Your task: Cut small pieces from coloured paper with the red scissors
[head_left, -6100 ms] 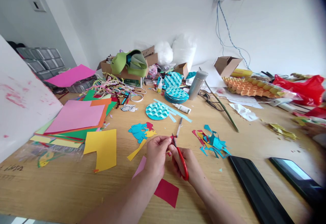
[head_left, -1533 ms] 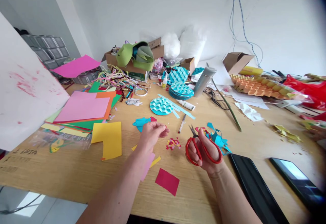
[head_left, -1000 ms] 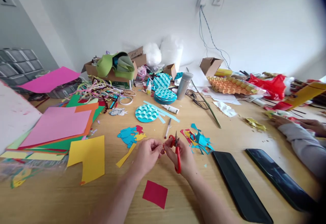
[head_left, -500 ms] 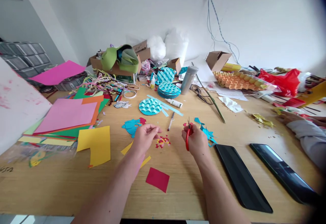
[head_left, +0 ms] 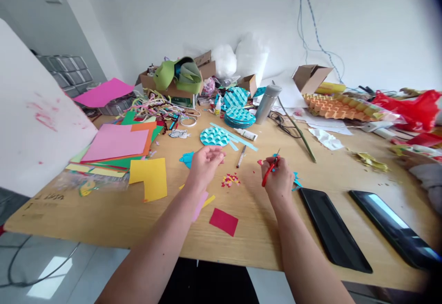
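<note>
My right hand [head_left: 279, 178] is closed round a pair of scissors [head_left: 266, 175] with red handles, their tips pointing away from me. My left hand [head_left: 208, 162] hovers over the table with thumb and fingers pinched together; whatever is between them is too small to make out. Between the hands lies a small heap of red, yellow and pink paper snippets [head_left: 230, 180]. Blue paper cut-outs [head_left: 187, 159] show partly behind my left hand, and blue scraps [head_left: 296, 180] beside my right. Nearer me is a dark red paper rectangle [head_left: 223, 221].
Coloured paper sheets [head_left: 115, 143] and a yellow sheet [head_left: 154, 179] lie left. Ahead are a blue scalloped disc [head_left: 214, 136], a pen [head_left: 241, 156], a glue tube [head_left: 246, 134] and a metal flask [head_left: 268, 104]. Two dark phone-like slabs [head_left: 334, 228] lie right, near another person's sleeve [head_left: 426, 179].
The view has shifted left, so things appear further right, and more of the table's front edge and floor shows. My left hand stays pinched and my right still holds the scissors.
</note>
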### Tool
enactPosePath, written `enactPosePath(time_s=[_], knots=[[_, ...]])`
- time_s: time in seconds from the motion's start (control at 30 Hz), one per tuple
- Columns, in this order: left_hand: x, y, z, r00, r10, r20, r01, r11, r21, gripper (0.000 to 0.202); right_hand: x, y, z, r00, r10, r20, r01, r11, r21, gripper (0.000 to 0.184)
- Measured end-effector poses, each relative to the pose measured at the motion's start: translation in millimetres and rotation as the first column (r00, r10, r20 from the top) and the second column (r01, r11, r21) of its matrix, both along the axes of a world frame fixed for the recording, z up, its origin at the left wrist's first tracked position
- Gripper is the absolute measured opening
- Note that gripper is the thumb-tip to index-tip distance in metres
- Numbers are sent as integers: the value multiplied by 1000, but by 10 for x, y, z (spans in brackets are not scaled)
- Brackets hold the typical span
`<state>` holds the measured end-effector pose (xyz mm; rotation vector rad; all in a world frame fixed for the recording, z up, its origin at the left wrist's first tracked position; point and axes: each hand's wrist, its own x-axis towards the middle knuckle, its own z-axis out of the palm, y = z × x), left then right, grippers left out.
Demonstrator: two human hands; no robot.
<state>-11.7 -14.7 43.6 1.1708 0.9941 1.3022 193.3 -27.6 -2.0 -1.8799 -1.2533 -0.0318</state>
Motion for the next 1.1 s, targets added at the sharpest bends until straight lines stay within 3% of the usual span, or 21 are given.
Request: enactPosePath(time_s=[0.13, 0.23, 0.3, 0.47, 0.57, 0.8, 1.1], knots=[[-207, -225, 124, 949, -20, -314, 79, 981, 178, 14, -19, -7, 1, 1000, -7, -31, 9, 999, 48, 18], [-461, -519, 28, 777, 160, -609, 87, 931, 355, 15, -33, -10, 0, 999, -9, -49, 13, 997, 78, 17], [-627, -749, -112, 662, 216, -718, 195, 875, 443, 19, -43, -11, 1, 998, -8, -58, 13, 996, 92, 17], [-923, -1210, -466, 411, 214, -886, 438, 806, 398, 32, -79, -30, 34, 998, 14, -65, -7, 995, 100, 16], [-1040, -1313, -567, 272, 230, -935, 475, 812, 338, 38, -104, -51, 67, 998, 32, -54, -27, 995, 94, 13], [-1185, -1327, -546, 195, 356, -914, 372, 835, 405, 30, -120, -68, 82, 997, 67, -44, -63, 995, 83, 15], [-1166, -1323, -563, 118, 352, -929, 357, 857, 370, 35, -113, -62, 54, 995, 98, -34, -95, 993, 73, 19]])
